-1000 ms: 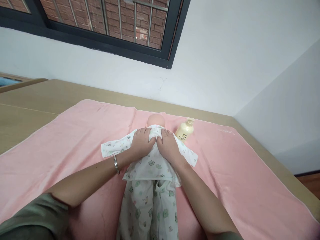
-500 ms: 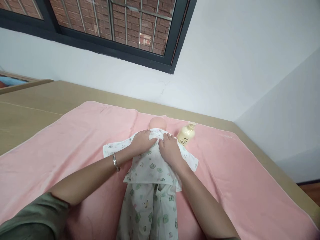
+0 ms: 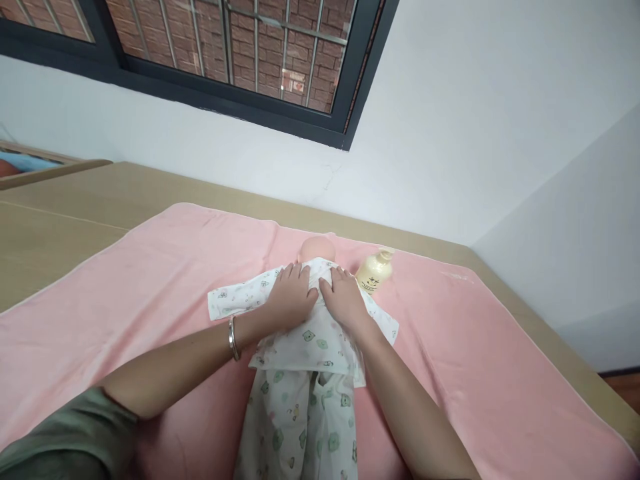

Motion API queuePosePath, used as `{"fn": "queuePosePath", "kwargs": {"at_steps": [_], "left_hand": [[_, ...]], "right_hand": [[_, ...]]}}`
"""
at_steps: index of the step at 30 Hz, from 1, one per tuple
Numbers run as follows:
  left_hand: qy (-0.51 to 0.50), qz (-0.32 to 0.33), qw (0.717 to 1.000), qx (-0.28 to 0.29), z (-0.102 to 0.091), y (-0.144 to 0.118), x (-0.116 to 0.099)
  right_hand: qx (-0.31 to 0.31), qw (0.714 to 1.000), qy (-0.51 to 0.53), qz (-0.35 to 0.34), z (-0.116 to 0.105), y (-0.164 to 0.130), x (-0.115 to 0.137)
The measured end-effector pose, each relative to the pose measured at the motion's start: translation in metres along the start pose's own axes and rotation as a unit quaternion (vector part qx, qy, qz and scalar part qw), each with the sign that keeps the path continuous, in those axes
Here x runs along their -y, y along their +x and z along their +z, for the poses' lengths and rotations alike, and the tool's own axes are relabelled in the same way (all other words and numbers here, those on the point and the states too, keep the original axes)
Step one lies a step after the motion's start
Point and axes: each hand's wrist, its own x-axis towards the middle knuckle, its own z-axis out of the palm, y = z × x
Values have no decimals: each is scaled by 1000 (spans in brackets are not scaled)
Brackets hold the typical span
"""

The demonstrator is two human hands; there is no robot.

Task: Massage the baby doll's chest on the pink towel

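A baby doll (image 3: 318, 248) lies on a pink blanket, with its bare round head away from me. It wears a white top (image 3: 307, 343) printed with small green and pink figures, and matching trousers (image 3: 295, 420). My left hand (image 3: 291, 297) rests flat on the left of the doll's upper body, fingers stretched toward its head. On the right of the upper body lies my right hand (image 3: 344, 297), also flat and open. The two thumbs point toward each other across the middle. A silver bangle (image 3: 233, 339) circles my left wrist. The doll's face does not show.
Just right of the doll's head, a pale yellow pump bottle (image 3: 375, 272) is on the pink blanket (image 3: 165, 267). The blanket covers a wooden surface (image 3: 80, 200) against a white wall (image 3: 425, 147). Above is a dark-framed window (image 3: 225, 90) with bars outside.
My left hand has slid slightly down the doll's upper body, toward me, and its fingers point more toward the head. My right hand stays almost in place. The view has shifted slightly.
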Motion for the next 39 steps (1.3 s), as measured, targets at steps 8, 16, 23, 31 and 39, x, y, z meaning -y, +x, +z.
{"fn": "queuePosePath", "kwargs": {"at_steps": [8,16,23,31,39], "left_hand": [[-48,-66,994,73,-16,24,14],[44,8,998,-41,9,-15,-9],[-32,-23,999,29,-5,13,10],[26,8,999,-20,1,-4,-2],[22,20,999,-11,1,-12,-8]], "right_hand": [[-3,999,-30,-17,2,-26,29],[11,997,62,-33,-5,5,-12],[-9,1000,-24,-10,5,-12,11],[-3,999,25,-36,-1,-9,5],[4,1000,25,0,1,4,-8]]}}
